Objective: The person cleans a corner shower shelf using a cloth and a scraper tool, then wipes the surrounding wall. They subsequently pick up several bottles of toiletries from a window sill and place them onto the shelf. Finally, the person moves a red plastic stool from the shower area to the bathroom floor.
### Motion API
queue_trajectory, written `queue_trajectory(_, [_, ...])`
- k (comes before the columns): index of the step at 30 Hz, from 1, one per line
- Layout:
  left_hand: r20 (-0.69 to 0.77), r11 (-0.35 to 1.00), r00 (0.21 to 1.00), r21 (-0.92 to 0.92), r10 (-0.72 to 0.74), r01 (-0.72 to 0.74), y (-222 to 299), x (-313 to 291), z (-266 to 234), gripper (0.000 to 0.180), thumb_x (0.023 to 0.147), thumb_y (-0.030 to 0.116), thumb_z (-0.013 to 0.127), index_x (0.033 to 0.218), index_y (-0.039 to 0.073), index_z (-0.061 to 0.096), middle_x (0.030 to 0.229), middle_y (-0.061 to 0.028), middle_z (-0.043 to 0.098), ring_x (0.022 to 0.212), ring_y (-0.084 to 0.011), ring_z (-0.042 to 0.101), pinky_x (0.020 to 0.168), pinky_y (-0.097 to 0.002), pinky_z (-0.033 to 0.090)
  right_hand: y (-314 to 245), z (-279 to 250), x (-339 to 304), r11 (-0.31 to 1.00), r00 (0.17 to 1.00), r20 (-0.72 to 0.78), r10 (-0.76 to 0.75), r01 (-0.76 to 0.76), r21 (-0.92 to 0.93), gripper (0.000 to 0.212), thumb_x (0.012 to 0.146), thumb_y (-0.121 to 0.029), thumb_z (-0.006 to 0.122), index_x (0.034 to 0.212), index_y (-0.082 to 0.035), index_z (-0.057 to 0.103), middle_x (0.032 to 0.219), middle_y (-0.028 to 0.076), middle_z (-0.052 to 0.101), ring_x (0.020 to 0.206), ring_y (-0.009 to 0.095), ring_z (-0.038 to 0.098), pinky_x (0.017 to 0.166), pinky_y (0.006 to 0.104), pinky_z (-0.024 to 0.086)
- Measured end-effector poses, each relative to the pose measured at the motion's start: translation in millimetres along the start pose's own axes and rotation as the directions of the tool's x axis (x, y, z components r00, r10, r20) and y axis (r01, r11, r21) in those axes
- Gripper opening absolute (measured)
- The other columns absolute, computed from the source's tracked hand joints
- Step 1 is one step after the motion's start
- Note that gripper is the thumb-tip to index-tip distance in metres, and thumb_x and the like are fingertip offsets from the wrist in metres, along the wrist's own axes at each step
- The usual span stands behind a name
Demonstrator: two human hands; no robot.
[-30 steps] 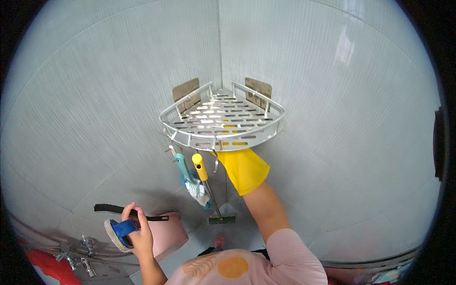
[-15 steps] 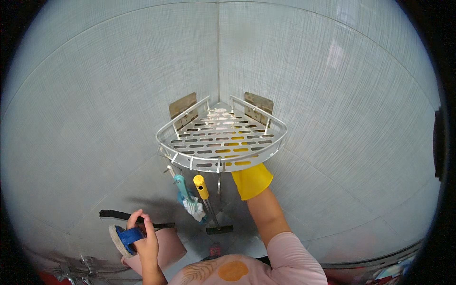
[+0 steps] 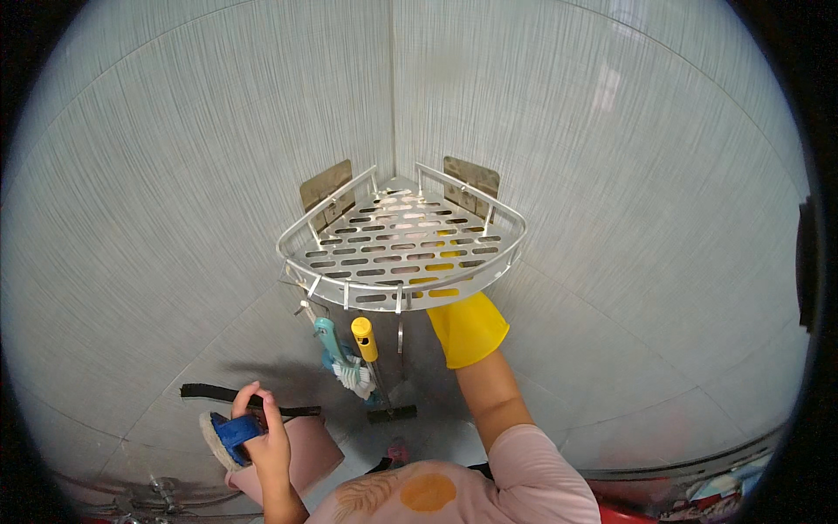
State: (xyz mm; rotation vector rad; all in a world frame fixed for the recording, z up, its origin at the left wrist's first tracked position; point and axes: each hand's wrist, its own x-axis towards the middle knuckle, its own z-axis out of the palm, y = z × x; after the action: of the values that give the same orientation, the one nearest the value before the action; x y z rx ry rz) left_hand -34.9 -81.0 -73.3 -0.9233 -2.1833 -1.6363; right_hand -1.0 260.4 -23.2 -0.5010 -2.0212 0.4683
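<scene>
A slotted metal corner shelf (image 3: 305,237) is fixed where two grey tiled walls meet. My right hand (image 3: 468,327) wears a yellow rubber glove and reaches up under the shelf's front right edge. Its fingers are hidden beneath the shelf, with yellow showing through the slots. My left hand (image 3: 264,439) is bare and low at the left. It grips the blue handle of a round white scrub pad (image 3: 224,434), held apart from the wall.
A teal brush with white bristles (image 3: 339,356) and a yellow-handled tool (image 3: 365,339) hang from hooks under the shelf. A black bar (image 3: 209,394) and a pink object (image 3: 305,451) sit beside my left hand. Chrome tap fittings (image 3: 155,491) are at the bottom left.
The gloved right hand has pushed further under the shelf, so less of the glove shows. The left hand with the scrub pad has barely shifted.
</scene>
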Motion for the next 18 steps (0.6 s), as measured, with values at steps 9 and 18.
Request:
queue_trajectory(9, [-0.062,1.0,0.998,-0.023,-0.002,0.001,-2.6,-1.7,1.7,0.022,0.087,0.003,0.056,0.109,0.005,0.055,0.089,0.001,0.055,0.068,-0.0059,0.041,0.06,-0.0198,0.033,24.0,-56.0,-66.9,0.903,0.971,0.146,-0.188,0.23,-0.363,0.037,0.086,-0.034,0.048,0.112,-0.009,0.056,0.111,0.01,0.059,0.103,0.03,0.053,0.094,0.0345,0.041])
queue_trajectory(18, [-0.018,0.989,0.992,-0.068,0.128,-0.129,-2.5,-0.3,21.4,0.022,0.086,0.002,0.057,0.108,0.005,0.056,0.091,-0.0007,0.056,0.073,-0.0085,0.047,0.062,-0.0208,0.036,-43.9,-211.1,-108.0,0.93,0.916,-0.319,0.245,-0.129,0.345,0.047,0.074,-0.014,0.065,0.119,-0.004,0.055,0.115,0.012,0.058,0.108,0.028,0.054,0.095,0.0366,0.04])
